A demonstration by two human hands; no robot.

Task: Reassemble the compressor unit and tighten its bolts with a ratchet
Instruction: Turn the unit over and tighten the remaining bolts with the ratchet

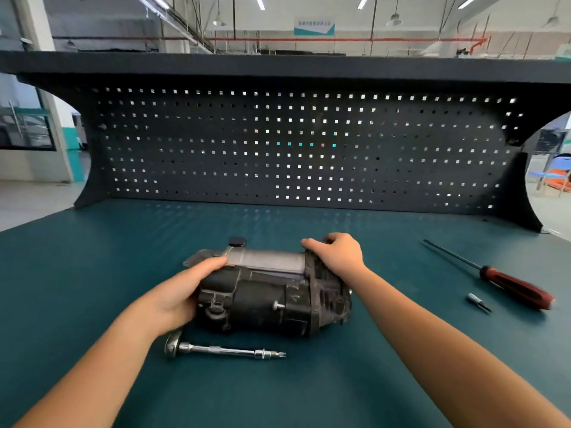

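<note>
An industrial workshop: beyond the fingers (310, 242) a black pegboard (309, 149) backs a teal-matted workbench (278, 396), with a factory hall's strip lights (259, 1) and red pipe (340, 39) higher up; right of the fingers lies a red-handled screwdriver (513, 285), nearer than them a ratchet (222, 350).

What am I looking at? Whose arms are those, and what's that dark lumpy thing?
There is no robot here. The camera sits on a person's head, so you see that person's own arms reaching forward. The left hand and the right hand each grip one end of the compressor unit, a dark machine part lying on the green workbench. Near its front lies a shiny ratchet, a tool for tightening bolts; nobody holds it. To the right lie a red-handled screwdriver and a small metal bit. Behind stands a black board full of holes.
</note>
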